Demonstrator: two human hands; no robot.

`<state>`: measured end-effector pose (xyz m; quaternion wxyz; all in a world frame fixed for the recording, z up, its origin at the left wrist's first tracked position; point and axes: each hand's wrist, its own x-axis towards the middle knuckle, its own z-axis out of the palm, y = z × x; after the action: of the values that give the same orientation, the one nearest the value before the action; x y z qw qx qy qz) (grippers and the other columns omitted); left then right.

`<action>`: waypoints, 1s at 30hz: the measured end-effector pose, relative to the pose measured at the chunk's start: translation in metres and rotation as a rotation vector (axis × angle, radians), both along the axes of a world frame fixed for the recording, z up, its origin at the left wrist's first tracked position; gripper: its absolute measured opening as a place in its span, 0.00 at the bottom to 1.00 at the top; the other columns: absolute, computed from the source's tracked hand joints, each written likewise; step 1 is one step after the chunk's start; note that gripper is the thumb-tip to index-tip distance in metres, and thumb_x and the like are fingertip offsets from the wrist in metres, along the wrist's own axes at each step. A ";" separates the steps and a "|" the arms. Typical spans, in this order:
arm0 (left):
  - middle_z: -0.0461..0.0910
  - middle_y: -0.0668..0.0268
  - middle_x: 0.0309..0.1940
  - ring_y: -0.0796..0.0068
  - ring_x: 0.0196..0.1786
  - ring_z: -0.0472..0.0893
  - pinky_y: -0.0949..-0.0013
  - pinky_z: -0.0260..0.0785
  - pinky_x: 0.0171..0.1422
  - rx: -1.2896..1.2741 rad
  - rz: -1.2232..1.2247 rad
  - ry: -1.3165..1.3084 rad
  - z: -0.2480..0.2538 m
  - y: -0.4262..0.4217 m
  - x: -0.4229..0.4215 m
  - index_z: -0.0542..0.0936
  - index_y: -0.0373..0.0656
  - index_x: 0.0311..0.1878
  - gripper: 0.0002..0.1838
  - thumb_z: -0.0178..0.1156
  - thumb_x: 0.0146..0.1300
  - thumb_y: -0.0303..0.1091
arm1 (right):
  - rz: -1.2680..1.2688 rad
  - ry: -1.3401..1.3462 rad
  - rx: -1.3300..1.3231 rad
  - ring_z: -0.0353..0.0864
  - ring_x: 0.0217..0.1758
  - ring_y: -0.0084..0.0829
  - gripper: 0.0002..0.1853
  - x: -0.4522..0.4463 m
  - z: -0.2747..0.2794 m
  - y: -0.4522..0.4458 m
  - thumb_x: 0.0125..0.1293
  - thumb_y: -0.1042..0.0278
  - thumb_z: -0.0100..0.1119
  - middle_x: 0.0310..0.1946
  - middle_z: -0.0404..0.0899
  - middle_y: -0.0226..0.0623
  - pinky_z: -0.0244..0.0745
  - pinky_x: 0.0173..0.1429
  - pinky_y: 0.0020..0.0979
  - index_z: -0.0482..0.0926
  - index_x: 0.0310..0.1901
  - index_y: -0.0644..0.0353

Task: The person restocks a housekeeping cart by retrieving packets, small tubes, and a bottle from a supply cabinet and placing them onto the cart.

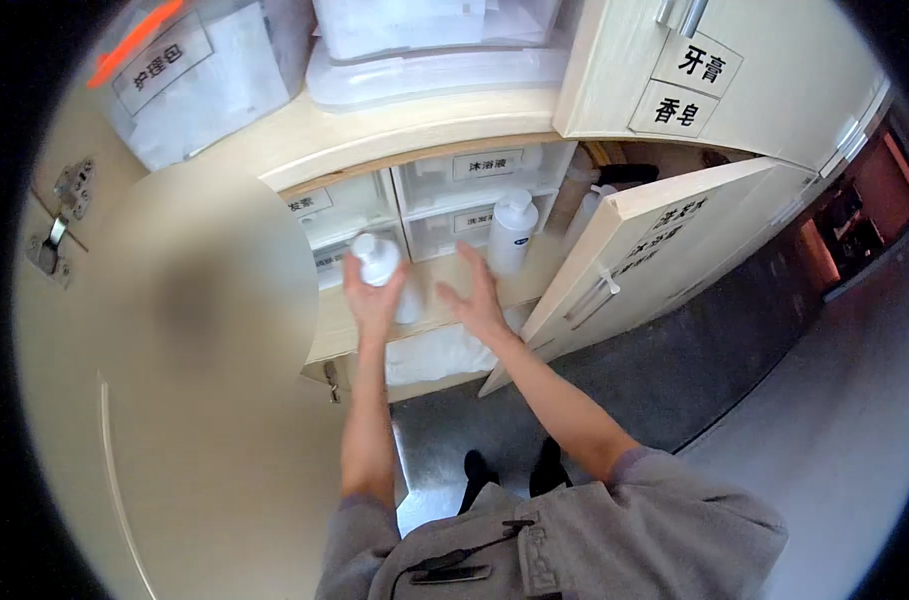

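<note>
My left hand is wrapped around a white pump bottle at the front of the cabinet shelf. That bottle stands roughly upright, its pump head showing above my fingers. To the right, my right hand reaches over the shelf with thumb and fingers apart, holding nothing. Just beyond its fingertips stands a second white pump bottle with a small dark label. Behind the bottles are clear plastic drawers with printed labels.
An open cabinet door with a metal handle stands close beside my right arm. Further bottles are partly hidden behind it. Above sit a clear plastic bin and a labelled bag. White material lies on the lower shelf.
</note>
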<state>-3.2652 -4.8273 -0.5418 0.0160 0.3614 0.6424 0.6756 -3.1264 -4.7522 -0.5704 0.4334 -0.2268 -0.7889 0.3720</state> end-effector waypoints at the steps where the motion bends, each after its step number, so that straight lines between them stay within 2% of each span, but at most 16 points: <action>1: 0.73 0.57 0.40 0.64 0.43 0.73 0.64 0.65 0.49 0.065 0.105 0.123 -0.014 -0.002 -0.016 0.72 0.35 0.44 0.27 0.70 0.39 0.32 | -0.202 -0.057 -0.049 0.62 0.60 0.41 0.34 0.002 0.001 0.002 0.49 0.69 0.63 0.54 0.65 0.46 0.53 0.63 0.40 0.59 0.57 0.63; 2: 0.73 0.57 0.40 0.64 0.43 0.73 0.64 0.65 0.49 0.060 0.094 0.120 -0.019 -0.008 -0.027 0.72 0.35 0.44 0.27 0.70 0.39 0.32 | -0.404 -0.114 -0.099 0.61 0.60 0.41 0.32 0.004 0.004 0.001 0.50 0.70 0.61 0.54 0.65 0.45 0.50 0.64 0.41 0.60 0.57 0.62; 4: 0.72 0.55 0.40 0.59 0.44 0.72 0.63 0.64 0.50 0.030 0.280 0.277 -0.023 -0.016 -0.043 0.71 0.34 0.46 0.30 0.71 0.38 0.34 | -0.425 -0.115 -0.134 0.59 0.61 0.42 0.30 0.009 0.010 -0.004 0.51 0.73 0.59 0.54 0.64 0.44 0.45 0.65 0.42 0.60 0.57 0.61; 6: 0.71 0.54 0.42 0.57 0.46 0.70 0.61 0.62 0.53 -0.005 0.315 0.312 -0.026 -0.018 -0.051 0.70 0.34 0.47 0.31 0.71 0.39 0.35 | -0.424 -0.176 0.120 0.58 0.62 0.41 0.29 0.015 0.013 -0.010 0.52 0.69 0.58 0.54 0.64 0.44 0.40 0.66 0.47 0.62 0.57 0.58; 7: 0.70 0.53 0.44 0.56 0.49 0.69 0.60 0.60 0.55 -0.031 0.364 0.347 -0.025 -0.020 -0.050 0.70 0.34 0.49 0.31 0.70 0.40 0.35 | -0.430 -0.188 0.108 0.58 0.62 0.41 0.29 0.021 0.015 -0.015 0.52 0.69 0.58 0.54 0.64 0.44 0.40 0.66 0.47 0.62 0.57 0.58; 9: 0.69 0.52 0.46 0.55 0.51 0.67 0.59 0.58 0.57 -0.081 0.506 0.464 -0.005 -0.028 -0.026 0.69 0.34 0.50 0.31 0.68 0.42 0.34 | -0.227 -0.837 0.303 0.56 0.64 0.42 0.24 0.033 0.016 -0.026 0.54 0.62 0.57 0.55 0.62 0.44 0.47 0.64 0.53 0.67 0.54 0.57; 10: 0.68 0.51 0.47 0.54 0.53 0.66 0.57 0.56 0.58 -0.110 0.656 0.588 0.008 -0.027 -0.010 0.68 0.34 0.51 0.30 0.67 0.45 0.34 | -0.228 -0.844 0.292 0.56 0.64 0.42 0.24 0.037 0.013 -0.029 0.54 0.62 0.57 0.55 0.62 0.44 0.47 0.64 0.53 0.67 0.54 0.57; 12: 0.67 0.51 0.49 0.53 0.55 0.64 0.56 0.54 0.59 -0.015 0.658 0.544 0.022 -0.029 0.023 0.68 0.34 0.52 0.28 0.64 0.47 0.33 | -0.073 -1.283 0.250 0.58 0.62 0.47 0.22 0.044 0.009 -0.036 0.55 0.57 0.56 0.53 0.65 0.45 0.58 0.58 0.58 0.72 0.49 0.60; 14: 0.67 0.50 0.50 0.53 0.57 0.63 0.55 0.52 0.61 0.080 0.664 0.497 0.021 -0.025 0.046 0.67 0.35 0.53 0.26 0.61 0.50 0.31 | -0.046 -1.244 0.204 0.59 0.61 0.48 0.20 0.050 0.005 -0.040 0.54 0.59 0.56 0.49 0.68 0.50 0.60 0.55 0.57 0.73 0.45 0.64; 16: 0.68 0.52 0.50 0.55 0.55 0.66 0.57 0.54 0.60 0.116 0.468 0.446 0.011 -0.015 0.060 0.69 0.35 0.51 0.22 0.57 0.51 0.27 | -0.014 -1.207 0.154 0.60 0.60 0.49 0.19 0.064 0.002 -0.050 0.52 0.61 0.55 0.45 0.71 0.54 0.62 0.53 0.56 0.75 0.42 0.68; 18: 0.71 0.55 0.46 0.59 0.49 0.71 0.62 0.62 0.55 0.011 0.101 0.272 0.009 0.001 0.077 0.72 0.35 0.49 0.20 0.57 0.50 0.25 | 0.223 -1.234 -0.156 0.63 0.59 0.49 0.18 0.079 0.023 -0.059 0.55 0.60 0.53 0.45 0.71 0.57 0.62 0.52 0.56 0.74 0.39 0.69; 21: 0.71 0.55 0.45 0.61 0.48 0.73 0.63 0.66 0.51 -0.202 -0.183 0.049 -0.006 0.048 0.099 0.70 0.35 0.51 0.25 0.61 0.47 0.26 | 0.157 -1.205 -0.078 0.68 0.54 0.46 0.21 0.130 0.020 -0.088 0.56 0.54 0.54 0.45 0.72 0.50 0.64 0.51 0.55 0.72 0.45 0.64; 22: 0.71 0.55 0.45 0.61 0.48 0.73 0.63 0.66 0.51 -0.207 -0.185 0.047 -0.014 0.063 0.101 0.70 0.35 0.51 0.25 0.61 0.47 0.26 | 0.108 -1.218 -0.038 0.71 0.50 0.45 0.22 0.149 0.023 -0.097 0.56 0.52 0.54 0.44 0.73 0.45 0.65 0.52 0.53 0.71 0.48 0.60; 24: 0.71 0.53 0.46 0.59 0.49 0.72 0.62 0.66 0.52 -0.282 -0.207 -0.020 -0.034 0.091 0.103 0.66 0.35 0.55 0.33 0.65 0.43 0.29 | 0.114 -1.156 -0.207 0.69 0.53 0.44 0.24 0.193 0.028 -0.107 0.56 0.52 0.54 0.45 0.73 0.44 0.60 0.51 0.61 0.69 0.50 0.59; 27: 0.69 0.50 0.47 0.57 0.50 0.72 0.61 0.65 0.53 -0.314 -0.157 0.141 -0.050 0.121 0.102 0.64 0.34 0.55 0.37 0.68 0.40 0.33 | 0.009 -1.042 -0.303 0.70 0.52 0.46 0.22 0.270 0.027 -0.112 0.56 0.52 0.54 0.45 0.74 0.46 0.63 0.54 0.52 0.72 0.47 0.60; 30: 0.71 0.51 0.46 0.54 0.49 0.72 0.60 0.65 0.52 -0.315 -0.086 0.103 -0.036 0.130 0.119 0.65 0.33 0.52 0.38 0.70 0.37 0.37 | -0.260 -1.015 -0.456 0.73 0.47 0.47 0.21 0.350 0.021 -0.100 0.55 0.52 0.55 0.41 0.76 0.50 0.66 0.53 0.41 0.75 0.44 0.61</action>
<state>-3.1457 -4.6974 -0.5775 0.0683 0.4159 0.7241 0.5459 -2.7769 -4.8517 -0.5495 -0.0177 -0.5601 -0.7636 0.3209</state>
